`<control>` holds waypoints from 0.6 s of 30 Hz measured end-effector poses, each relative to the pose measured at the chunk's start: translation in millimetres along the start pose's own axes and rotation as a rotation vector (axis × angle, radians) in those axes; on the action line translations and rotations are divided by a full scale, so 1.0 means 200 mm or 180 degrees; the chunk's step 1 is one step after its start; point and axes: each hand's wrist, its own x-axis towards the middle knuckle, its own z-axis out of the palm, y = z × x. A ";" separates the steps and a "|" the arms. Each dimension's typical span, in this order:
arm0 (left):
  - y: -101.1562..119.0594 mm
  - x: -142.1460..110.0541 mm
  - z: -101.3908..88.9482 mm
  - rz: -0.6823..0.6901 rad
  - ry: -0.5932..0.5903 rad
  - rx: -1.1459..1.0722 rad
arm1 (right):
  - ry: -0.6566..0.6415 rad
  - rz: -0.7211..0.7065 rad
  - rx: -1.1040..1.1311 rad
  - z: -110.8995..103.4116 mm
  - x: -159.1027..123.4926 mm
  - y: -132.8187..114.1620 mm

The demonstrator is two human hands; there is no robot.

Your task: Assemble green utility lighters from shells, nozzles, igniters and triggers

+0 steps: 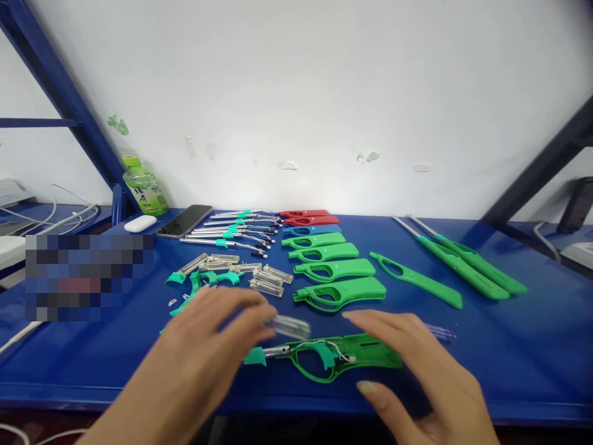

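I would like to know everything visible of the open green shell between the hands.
The shell looks like green plastic, hollow side up on the blue table, with a loop towards the left and a wide body at the right. A teal trigger and a thin white wire sit inside; a metal rod extends from its narrow left end. The right hand arches around its wide end; contact is unclear.

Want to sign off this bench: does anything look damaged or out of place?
The wall has scattered pale and greenish marks, possibly chipped paint or stuck-on material. A purplish translucent piece lies alone beside the right hand, away from the clear pieces clustered at left. I see no spill.
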 end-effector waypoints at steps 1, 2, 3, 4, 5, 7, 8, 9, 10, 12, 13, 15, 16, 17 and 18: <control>0.07 0.00 0.00 0.0142 0.0000 -0.0111 | -0.0072 -0.0106 0.0016 0.01 0.03 -0.02; 0.13 0.00 0.01 0.0250 0.0031 -0.0165 | -0.0150 -0.0254 0.0083 0.01 0.06 -0.03; 0.18 0.00 0.02 0.0287 -0.0007 -0.0249 | -0.0251 -0.0385 0.0187 0.02 0.09 -0.04; 0.20 0.00 0.03 0.0281 0.0085 -0.0365 | -0.0322 -0.0499 0.0280 0.02 0.10 -0.05; 0.20 0.00 0.03 0.0251 0.0087 -0.0408 | -0.0337 -0.0562 0.0355 0.03 0.11 -0.05; 0.13 0.00 0.03 0.0093 0.0193 -0.0207 | -0.0185 -0.0484 0.0367 0.02 0.10 -0.03; 0.06 0.00 0.02 -0.0100 0.0200 0.0026 | -0.0052 -0.0366 0.0329 0.02 0.09 -0.01; -0.01 -0.01 0.01 -0.0324 0.0244 0.0257 | 0.0068 -0.0231 0.0298 0.01 0.08 0.01; -0.09 -0.01 -0.01 -0.0459 0.0195 0.0465 | 0.0154 -0.0091 0.0268 0.00 0.06 0.03; -0.23 -0.03 -0.03 -0.0734 -0.0040 0.0653 | 0.0199 0.0137 0.0241 -0.02 0.04 0.06; -0.28 -0.04 -0.04 -0.0806 -0.0159 0.0654 | 0.0182 0.0192 0.0246 -0.02 0.03 0.07; -0.36 -0.06 -0.03 -0.0867 -0.0304 0.0597 | 0.0150 0.0166 0.0275 -0.02 0.02 0.08; -0.39 -0.07 -0.02 -0.0855 -0.0347 0.0562 | 0.0126 0.0096 0.0290 -0.02 0.02 0.08; -0.41 -0.08 -0.01 -0.0829 -0.0374 0.0535 | 0.0118 0.0011 0.0304 -0.01 0.01 0.08; -0.42 -0.08 0.01 -0.0805 -0.0405 0.0511 | 0.0110 -0.0070 0.0318 -0.01 0.01 0.08</control>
